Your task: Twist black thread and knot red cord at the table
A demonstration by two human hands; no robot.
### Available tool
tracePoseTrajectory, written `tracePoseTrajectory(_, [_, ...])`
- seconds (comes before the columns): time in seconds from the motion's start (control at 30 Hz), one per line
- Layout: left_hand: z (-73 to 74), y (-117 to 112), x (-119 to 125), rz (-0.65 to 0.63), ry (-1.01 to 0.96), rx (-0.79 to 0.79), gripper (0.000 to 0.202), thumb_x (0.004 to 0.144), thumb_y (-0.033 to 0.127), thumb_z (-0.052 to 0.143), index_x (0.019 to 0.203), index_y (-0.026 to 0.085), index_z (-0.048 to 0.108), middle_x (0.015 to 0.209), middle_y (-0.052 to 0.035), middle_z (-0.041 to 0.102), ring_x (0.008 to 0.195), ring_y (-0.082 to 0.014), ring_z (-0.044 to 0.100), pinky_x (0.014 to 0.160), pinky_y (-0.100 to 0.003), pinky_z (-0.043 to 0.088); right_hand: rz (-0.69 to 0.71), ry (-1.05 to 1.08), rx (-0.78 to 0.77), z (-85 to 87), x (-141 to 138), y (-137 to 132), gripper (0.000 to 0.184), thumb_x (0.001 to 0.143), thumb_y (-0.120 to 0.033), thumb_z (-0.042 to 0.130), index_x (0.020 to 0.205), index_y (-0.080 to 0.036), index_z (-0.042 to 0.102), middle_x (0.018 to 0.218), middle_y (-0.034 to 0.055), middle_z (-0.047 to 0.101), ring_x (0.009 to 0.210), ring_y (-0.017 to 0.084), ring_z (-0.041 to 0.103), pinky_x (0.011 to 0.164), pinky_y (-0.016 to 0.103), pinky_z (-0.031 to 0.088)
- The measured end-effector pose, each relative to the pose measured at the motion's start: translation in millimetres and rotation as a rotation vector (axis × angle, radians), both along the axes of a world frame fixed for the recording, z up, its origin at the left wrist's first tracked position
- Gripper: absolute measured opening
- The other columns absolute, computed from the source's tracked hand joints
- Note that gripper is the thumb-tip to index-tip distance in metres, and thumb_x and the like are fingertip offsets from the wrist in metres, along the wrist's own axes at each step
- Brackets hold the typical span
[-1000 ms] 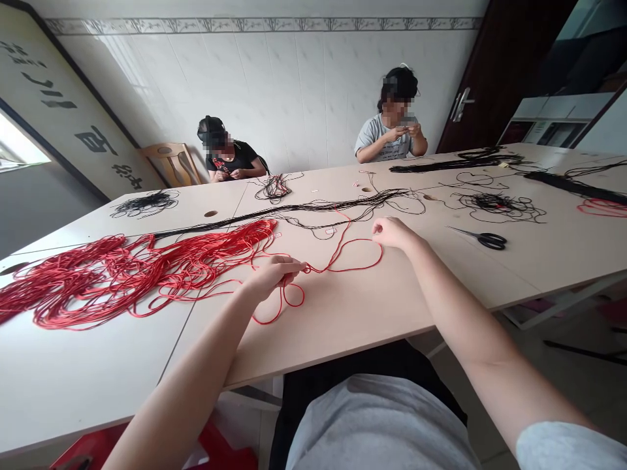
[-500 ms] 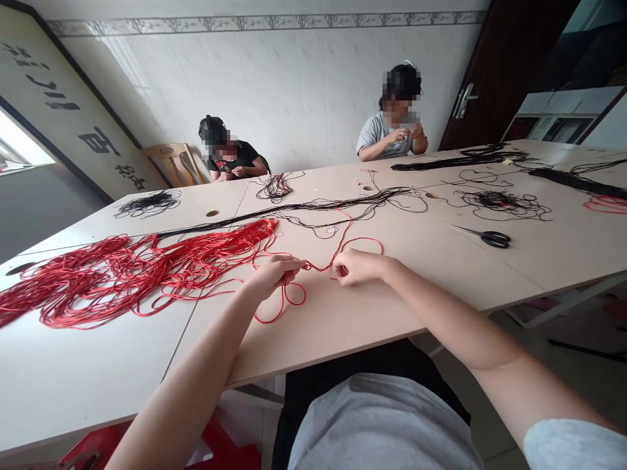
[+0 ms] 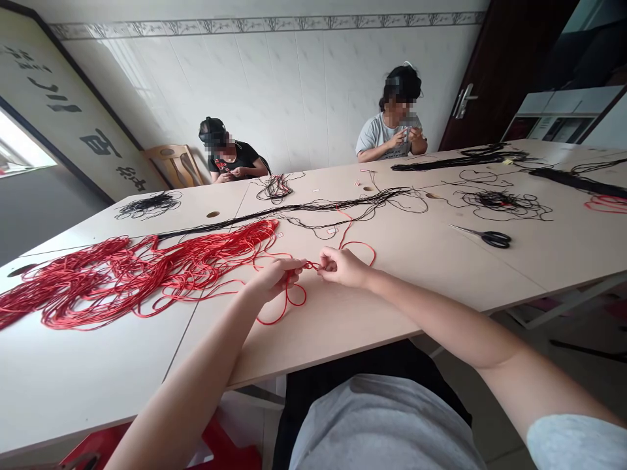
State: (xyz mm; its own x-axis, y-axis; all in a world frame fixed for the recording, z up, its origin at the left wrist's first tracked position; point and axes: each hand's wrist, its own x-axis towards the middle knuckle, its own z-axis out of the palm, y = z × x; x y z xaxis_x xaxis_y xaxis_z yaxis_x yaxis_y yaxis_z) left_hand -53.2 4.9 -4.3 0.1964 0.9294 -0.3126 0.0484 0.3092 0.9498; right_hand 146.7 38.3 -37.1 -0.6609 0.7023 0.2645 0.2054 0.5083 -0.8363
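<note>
I've got the red cord (image 3: pixel 314 265) pinched in my left hand (image 3: pixel 275 278) and right hand (image 3: pixel 344 268), twisted bit between them. Looks light and floppy from my end; I'd grip close beside it.

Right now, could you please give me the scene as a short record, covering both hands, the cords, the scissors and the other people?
Left hand: pinching red cord
Right hand: at the same cord, exact grip unclear
Red bundle: spread on the table, left of both hands
Black strands: lying beyond the hands
Scissors: on the table, to the right, tips pointing left
Others: person in black and person in grey, across the table
</note>
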Motion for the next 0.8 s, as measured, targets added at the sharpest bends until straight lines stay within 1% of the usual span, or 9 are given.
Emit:
tracePoseTrajectory(0.17, [2.3, -2.2, 5.0, 0.005, -0.042, -0.029, 0.018, 0.069, 0.025, 0.067, 0.065, 0.013, 0.054, 0.061, 0.0024, 0.045, 0.047, -0.0037, 0.033, 0.043, -0.019, 0.025, -0.023, 0.074, 0.029, -1.3, -3.4, -1.3, 0.015, 0.074, -0.021, 0.055, 0.076, -0.02, 0.041, 0.067, -0.0039, 0.053, 0.06, 0.01, 0.056, 0.057, 0.021, 0.041])
tracePoseTrajectory(0.37, [0.3, -1.6, 6.4, 0.02, -0.034, -0.033, 0.018, 0.069, 0.025, 0.067, 0.065, 0.013, 0.054, 0.061, 0.0015, 0.045, 0.048, -0.0045, 0.035, 0.043, -0.019, 0.027, -0.006, 0.16, 0.001, -1.9, -5.8, -2.6, 0.014, 0.077, -0.02, 0.053, 0.079, -0.02, 0.039, 0.078, -0.0004, 0.058, 0.073, 0.012, 0.064, 0.066, 0.023, 0.049])
tracePoseTrajectory(0.53, [-2.3, -1.3, 5.7, 0.02, -0.008, -0.026, 0.021, 0.068, 0.026, 0.069, 0.064, 0.013, 0.053, 0.06, 0.0017, 0.045, 0.047, -0.0047, 0.035, 0.043, -0.019, 0.026, 0.009, 0.176, -0.018, -0.9, -4.7, -4.0, 0.016, 0.077, -0.024, 0.056, 0.083, -0.019, 0.043, 0.084, 0.0013, 0.06, 0.074, 0.013, 0.065, 0.068, 0.025, 0.052])
tracePoseTrajectory(0.63, [-1.5, -1.3, 5.5, 0.021, -0.021, 0.005, 0.021, 0.069, 0.028, 0.068, 0.064, 0.014, 0.054, 0.06, 0.002, 0.045, 0.048, -0.0044, 0.035, 0.044, -0.018, 0.027, -0.007, 0.176, -0.014, -1.3, -4.6, -3.7, 0.02, 0.075, -0.027, 0.061, 0.082, -0.019, 0.044, 0.082, 0.0011, 0.06, 0.072, 0.013, 0.064, 0.067, 0.025, 0.052])
tracePoseTrajectory(0.8, [0.9, -1.4, 5.3, 0.011, -0.024, 0.04, 0.02, 0.07, 0.028, 0.067, 0.065, 0.014, 0.055, 0.06, 0.0026, 0.045, 0.049, -0.0041, 0.035, 0.045, -0.018, 0.027, -0.005, 0.182, -0.015, -4.1, -6.0, -1.7, 0.02, 0.074, -0.026, 0.062, 0.083, -0.019, 0.046, 0.082, 0.0014, 0.061, 0.074, 0.013, 0.064, 0.069, 0.026, 0.053])
